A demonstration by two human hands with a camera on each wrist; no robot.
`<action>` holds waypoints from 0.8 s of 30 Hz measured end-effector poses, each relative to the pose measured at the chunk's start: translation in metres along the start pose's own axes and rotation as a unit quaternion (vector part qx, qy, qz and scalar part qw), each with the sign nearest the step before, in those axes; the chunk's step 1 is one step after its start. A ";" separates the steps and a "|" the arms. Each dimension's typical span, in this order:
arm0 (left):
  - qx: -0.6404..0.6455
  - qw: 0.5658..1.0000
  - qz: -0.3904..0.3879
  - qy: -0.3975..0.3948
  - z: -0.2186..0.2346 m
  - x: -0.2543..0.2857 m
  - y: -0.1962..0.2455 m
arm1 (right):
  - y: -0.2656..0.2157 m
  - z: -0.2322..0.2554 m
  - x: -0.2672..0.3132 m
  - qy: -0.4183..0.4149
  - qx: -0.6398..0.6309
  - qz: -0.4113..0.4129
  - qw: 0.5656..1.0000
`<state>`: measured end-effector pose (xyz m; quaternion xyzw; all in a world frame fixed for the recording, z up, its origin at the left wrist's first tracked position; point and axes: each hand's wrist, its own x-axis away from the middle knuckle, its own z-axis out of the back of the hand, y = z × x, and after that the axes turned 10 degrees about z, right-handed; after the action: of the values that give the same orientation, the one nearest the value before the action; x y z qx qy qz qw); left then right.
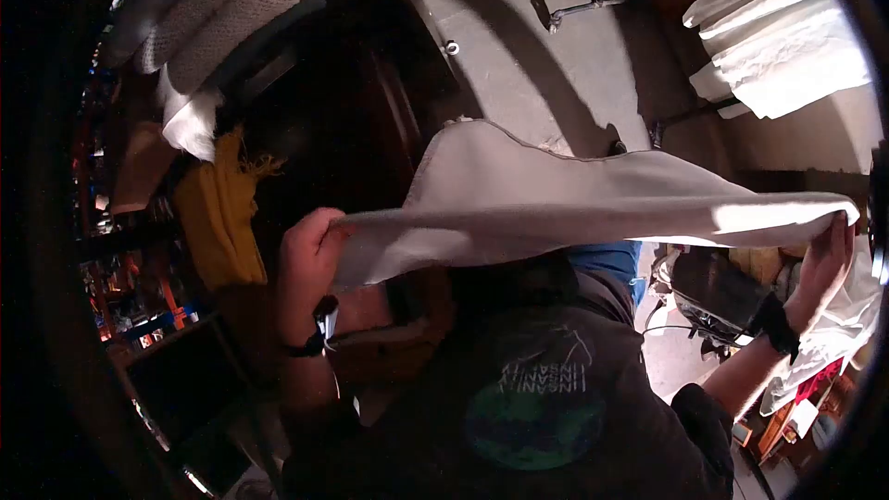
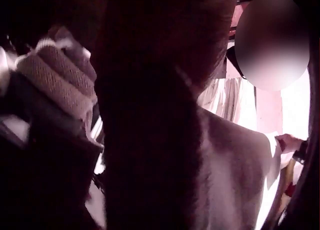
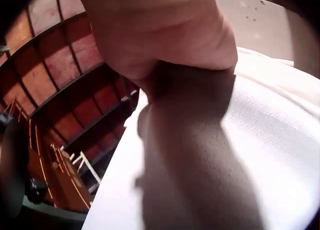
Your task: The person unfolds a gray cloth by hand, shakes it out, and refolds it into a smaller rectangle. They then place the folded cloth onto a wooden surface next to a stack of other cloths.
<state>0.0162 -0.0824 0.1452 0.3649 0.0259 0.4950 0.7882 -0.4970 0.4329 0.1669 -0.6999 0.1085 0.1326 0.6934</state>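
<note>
Pale cloth (image 1: 574,199) stretched out in the air above dark-shirted torso (image 1: 546,389), clear of floor; left hand (image 1: 310,255) fingers clenched on one edge, right hand (image 1: 827,264) fingers pinching opposite corner; knitted textiles (image 1: 222,5) stacked beyond, upper left

Bare floor (image 1: 574,74) ahead; dark cabinet (image 1: 343,111), perhaps, crowding left.
</note>
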 end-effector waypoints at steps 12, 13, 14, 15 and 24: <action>0.526 0.760 0.070 -0.375 -0.059 -0.006 0.150 | -0.111 -0.235 0.142 -0.095 0.133 -0.007 0.987; 0.525 0.756 0.072 -0.385 -0.068 -0.002 0.158 | -0.107 -0.244 0.163 -0.121 0.143 -0.014 0.982; 0.543 0.741 0.093 -0.385 -0.075 0.002 0.166 | -0.104 -0.252 0.178 -0.215 0.153 0.107 0.959; 0.561 0.725 0.113 -0.383 -0.081 0.005 0.173 | -0.102 -0.258 0.188 -0.307 0.158 0.226 0.911; 0.635 0.655 0.175 -0.370 -0.097 0.003 0.163 | -0.099 -0.285 0.216 -0.475 0.203 0.339 0.787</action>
<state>-0.1456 0.0132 0.1734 0.9273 -0.0245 0.3104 0.2080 -0.2504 0.1568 0.1887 -0.3103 0.0198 0.6496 0.6938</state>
